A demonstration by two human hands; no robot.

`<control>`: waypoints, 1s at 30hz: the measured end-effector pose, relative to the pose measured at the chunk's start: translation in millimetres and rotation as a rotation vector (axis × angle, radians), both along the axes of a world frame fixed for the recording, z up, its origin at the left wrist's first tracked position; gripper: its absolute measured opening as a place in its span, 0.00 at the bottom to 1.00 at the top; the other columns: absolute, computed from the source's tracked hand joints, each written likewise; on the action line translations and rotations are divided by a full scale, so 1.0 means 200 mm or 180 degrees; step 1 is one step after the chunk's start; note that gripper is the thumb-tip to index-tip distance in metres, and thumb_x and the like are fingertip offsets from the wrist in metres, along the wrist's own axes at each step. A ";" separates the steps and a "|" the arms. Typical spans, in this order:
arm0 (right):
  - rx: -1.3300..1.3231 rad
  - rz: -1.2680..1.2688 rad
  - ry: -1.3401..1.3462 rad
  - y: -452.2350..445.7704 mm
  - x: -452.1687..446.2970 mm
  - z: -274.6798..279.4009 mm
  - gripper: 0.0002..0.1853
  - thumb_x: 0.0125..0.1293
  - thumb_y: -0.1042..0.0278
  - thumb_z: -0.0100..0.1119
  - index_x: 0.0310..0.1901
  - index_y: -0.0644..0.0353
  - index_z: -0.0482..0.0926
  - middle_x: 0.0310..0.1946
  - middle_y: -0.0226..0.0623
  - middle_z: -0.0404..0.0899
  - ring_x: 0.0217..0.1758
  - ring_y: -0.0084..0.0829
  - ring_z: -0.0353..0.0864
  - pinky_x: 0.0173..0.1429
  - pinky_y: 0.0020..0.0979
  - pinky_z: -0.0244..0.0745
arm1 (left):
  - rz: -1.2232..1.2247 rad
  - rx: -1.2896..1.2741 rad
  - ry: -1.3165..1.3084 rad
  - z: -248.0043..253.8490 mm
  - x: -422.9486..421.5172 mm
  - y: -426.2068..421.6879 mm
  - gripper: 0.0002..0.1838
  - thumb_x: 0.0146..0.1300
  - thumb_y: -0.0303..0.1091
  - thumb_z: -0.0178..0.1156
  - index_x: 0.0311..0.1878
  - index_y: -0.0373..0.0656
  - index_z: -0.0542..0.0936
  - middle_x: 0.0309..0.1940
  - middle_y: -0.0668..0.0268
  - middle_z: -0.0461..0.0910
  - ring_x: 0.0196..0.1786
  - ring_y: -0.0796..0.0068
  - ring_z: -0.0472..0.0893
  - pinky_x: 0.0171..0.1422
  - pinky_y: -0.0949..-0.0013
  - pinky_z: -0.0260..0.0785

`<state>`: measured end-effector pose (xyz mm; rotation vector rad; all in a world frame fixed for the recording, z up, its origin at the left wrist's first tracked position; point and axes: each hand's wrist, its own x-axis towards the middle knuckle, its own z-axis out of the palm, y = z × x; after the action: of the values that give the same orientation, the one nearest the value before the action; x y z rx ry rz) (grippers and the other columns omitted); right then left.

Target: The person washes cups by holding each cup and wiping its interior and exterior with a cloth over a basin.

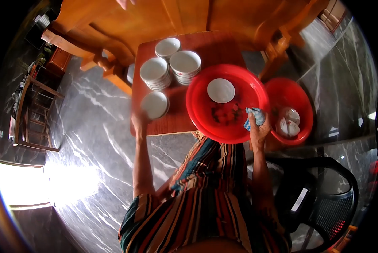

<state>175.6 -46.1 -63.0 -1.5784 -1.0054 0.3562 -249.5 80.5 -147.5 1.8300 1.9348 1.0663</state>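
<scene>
My left hand (pixel 140 121) is at the near left rim of a white bowl (pixel 155 105) at the table's left front, its fingers partly blurred and closed on the rim. A crumpled blue and white cloth (pixel 257 117) is gripped in my right hand (pixel 260 130), over the near right rim of a large red basin (pixel 193 111). Inside that basin another white bowl (pixel 221 90) lies face up, apart from both hands. Stacked white bowls stand behind my left hand: a left stack (pixel 154 71), a right stack (pixel 185 63) and a back stack (pixel 168 47).
The reddish wooden table (pixel 178 120) carries the stacks and the large basin. To its right, a second red basin (pixel 303 99) holds several white dishes (pixel 289 124). A wooden bench (pixel 222 19) stands behind the table; a black chair (pixel 330 208) is at the right.
</scene>
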 end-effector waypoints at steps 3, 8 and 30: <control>-0.0347 -0.0013 -0.0087 -0.01 0.02 -0.02 0.23 0.57 0.52 0.58 0.47 0.62 0.74 0.37 0.39 0.79 0.37 0.29 0.77 0.42 0.31 0.72 | 0.0022 -0.0033 0.0116 0.06 -0.05 -0.03 0.14 0.52 0.30 0.44 0.27 0.30 0.76 0.11 0.51 0.75 0.13 0.61 0.78 0.22 0.64 0.73; 0.0029 -0.0055 -0.0057 0.00 0.01 -0.02 0.09 0.59 0.72 0.61 0.40 0.63 0.76 0.32 0.30 0.80 0.30 0.16 0.73 0.35 0.21 0.71 | 0.0642 -0.0121 0.0901 0.31 0.13 -0.13 0.12 0.55 0.34 0.51 0.36 0.34 0.76 0.24 0.51 0.79 0.26 0.61 0.81 0.32 0.62 0.73; 0.0340 0.0013 -0.0756 0.02 -0.01 0.03 0.11 0.55 0.73 0.64 0.38 0.66 0.75 0.29 0.38 0.79 0.30 0.25 0.77 0.36 0.27 0.73 | -0.2342 -0.0250 0.3033 -0.82 1.39 0.81 0.06 0.50 0.32 0.58 0.32 0.46 0.82 0.29 0.61 0.83 0.33 0.63 0.83 0.31 0.59 0.73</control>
<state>173.2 -42.6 -56.8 -1.5461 -1.1895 0.1167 28.0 241.6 -311.6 2.9326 1.3068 -0.1660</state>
